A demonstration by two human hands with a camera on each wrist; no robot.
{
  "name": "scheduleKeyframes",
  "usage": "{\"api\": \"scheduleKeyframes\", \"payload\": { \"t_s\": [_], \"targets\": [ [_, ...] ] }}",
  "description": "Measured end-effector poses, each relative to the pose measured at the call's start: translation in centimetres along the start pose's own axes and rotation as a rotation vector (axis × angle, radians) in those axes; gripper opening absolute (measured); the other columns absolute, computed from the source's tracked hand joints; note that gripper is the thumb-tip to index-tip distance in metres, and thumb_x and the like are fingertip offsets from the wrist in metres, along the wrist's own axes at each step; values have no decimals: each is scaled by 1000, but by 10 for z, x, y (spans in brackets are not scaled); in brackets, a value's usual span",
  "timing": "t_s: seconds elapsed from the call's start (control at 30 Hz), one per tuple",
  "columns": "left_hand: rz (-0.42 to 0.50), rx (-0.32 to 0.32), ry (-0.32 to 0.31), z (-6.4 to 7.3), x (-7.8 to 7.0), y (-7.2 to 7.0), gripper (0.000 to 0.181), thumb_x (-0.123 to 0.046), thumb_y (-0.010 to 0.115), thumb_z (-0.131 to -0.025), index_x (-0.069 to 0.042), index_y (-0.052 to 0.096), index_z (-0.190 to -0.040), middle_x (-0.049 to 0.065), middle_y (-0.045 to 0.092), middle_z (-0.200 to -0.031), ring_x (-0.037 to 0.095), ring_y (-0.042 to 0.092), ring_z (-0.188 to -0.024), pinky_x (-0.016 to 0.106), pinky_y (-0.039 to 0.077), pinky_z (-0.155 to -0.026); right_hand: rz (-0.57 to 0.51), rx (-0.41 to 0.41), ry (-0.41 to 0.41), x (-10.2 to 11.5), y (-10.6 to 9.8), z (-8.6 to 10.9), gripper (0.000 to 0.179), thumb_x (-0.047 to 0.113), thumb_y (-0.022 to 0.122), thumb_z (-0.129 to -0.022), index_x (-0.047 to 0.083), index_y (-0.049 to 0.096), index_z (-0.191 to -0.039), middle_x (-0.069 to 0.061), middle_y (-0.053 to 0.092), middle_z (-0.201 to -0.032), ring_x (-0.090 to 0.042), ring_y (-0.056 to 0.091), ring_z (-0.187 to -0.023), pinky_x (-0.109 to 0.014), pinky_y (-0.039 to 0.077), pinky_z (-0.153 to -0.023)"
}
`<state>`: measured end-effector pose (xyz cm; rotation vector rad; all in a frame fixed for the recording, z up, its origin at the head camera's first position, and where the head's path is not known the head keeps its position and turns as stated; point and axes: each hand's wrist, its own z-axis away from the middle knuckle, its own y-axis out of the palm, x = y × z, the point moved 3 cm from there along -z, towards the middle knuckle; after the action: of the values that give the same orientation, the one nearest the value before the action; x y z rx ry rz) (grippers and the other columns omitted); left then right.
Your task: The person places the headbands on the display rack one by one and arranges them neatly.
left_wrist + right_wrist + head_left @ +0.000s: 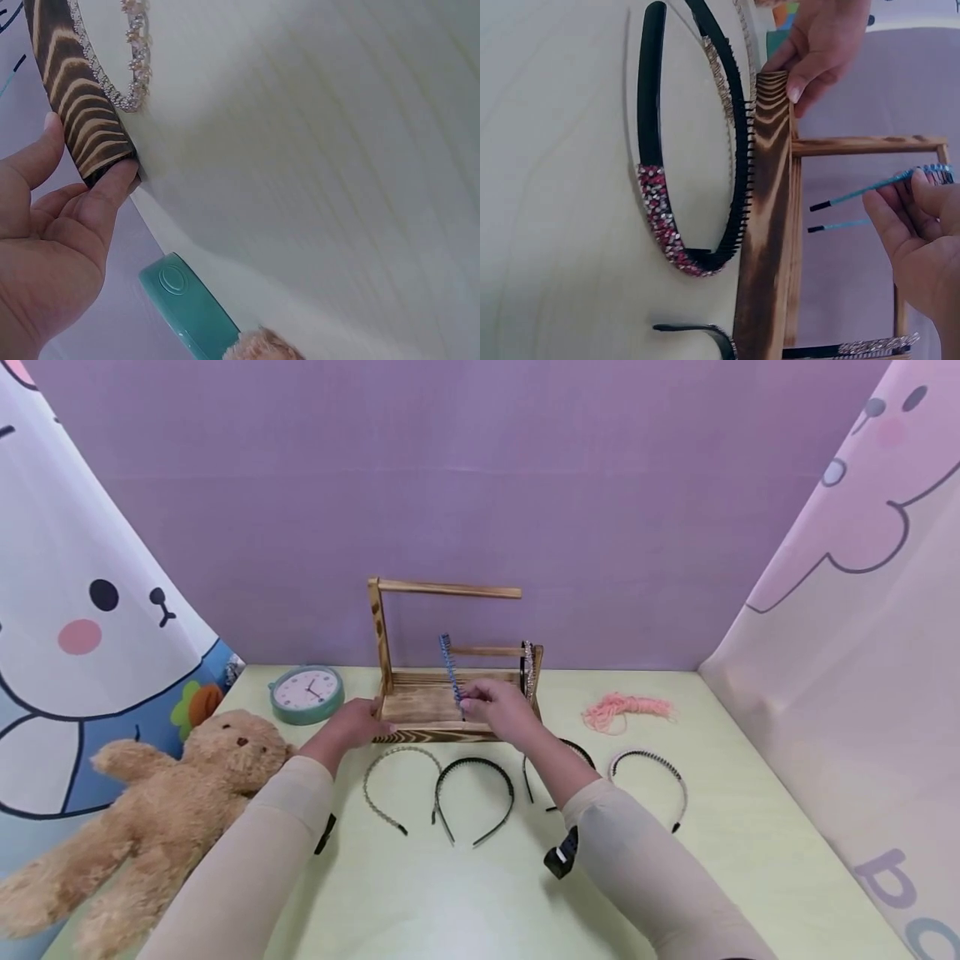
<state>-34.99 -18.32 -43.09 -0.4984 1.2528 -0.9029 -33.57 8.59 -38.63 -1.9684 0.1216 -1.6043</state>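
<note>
A wooden headband rack (435, 736) stands at the back of the table, with a high bar and a lower bar. My left hand (351, 727) grips its left front corner, thumb on one side and fingers on the other. Between the thumb and fingers of my right hand (501, 710) is a blue headband (449, 664), pinched above the rack's base. Its two dark-tipped ends point away from the palm in the right wrist view. At the rack's right end, sparkly and black headbands (528, 668) hang on the lower bar.
In front of the rack lie a beaded headband (371, 770), a black headband (511, 789), a dark one (581, 747) partly behind my right forearm, and a pale one (683, 789). A teal clock (306, 692) and teddy bear (165, 802) are left; pink yarn (630, 708) is right.
</note>
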Motion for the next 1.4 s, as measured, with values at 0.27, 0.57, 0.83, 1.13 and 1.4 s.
{"api": "scheduleKeyframes", "payload": {
  "t_s": [0.27, 0.57, 0.83, 1.13, 1.4],
  "targets": [
    [2, 1, 7, -2, 0, -2, 78, -33, 60, -98, -3, 19, -156, 25, 27, -158, 46, 26, -143, 57, 29, -114, -118, -147, 23, -21, -10, -7, 22, 15, 63, -96, 6, 69, -115, -9, 69, -106, -22, 69, -100, -33, 58, -87],
    [1, 5, 2, -3, 2, 0, 77, -33, 60, -98, -4, 19, -156, 25, 26, -158, 46, 27, -143, 57, 30, -114, -164, -231, 77, -41, -20, -6, 21, 6, 62, -95, 1, 68, -115, -17, 67, -111, -33, 69, -102, -47, 55, -92],
    [-5, -6, -7, -4, 2, 0, 76, -32, 61, -98, -4, 20, -156, 24, 25, -158, 45, 23, -144, 57, 28, -115, -155, -232, 145, -53, -28, -4, 25, 7, 61, -96, 1, 66, -120, -18, 66, -115, -38, 67, -107, -47, 55, -93],
    [-28, 2, 3, -3, 0, 0, 77, -34, 60, -98, -4, 19, -156, 25, 25, -158, 46, 23, -144, 57, 28, -115, -179, -217, 168, -56, -33, -3, 27, 6, 63, -95, -2, 64, -121, -21, 67, -117, -37, 66, -108, -47, 53, -95],
    [-34, 1, -1, -1, 0, -1, 78, -35, 60, -98, -4, 18, -156, 26, 25, -158, 47, 24, -143, 58, 28, -115, 32, -179, 172, -53, -37, 5, 31, 21, 62, -97, 8, 67, -124, -11, 67, -127, -29, 66, -112, -44, 54, -95]
  ]
}}
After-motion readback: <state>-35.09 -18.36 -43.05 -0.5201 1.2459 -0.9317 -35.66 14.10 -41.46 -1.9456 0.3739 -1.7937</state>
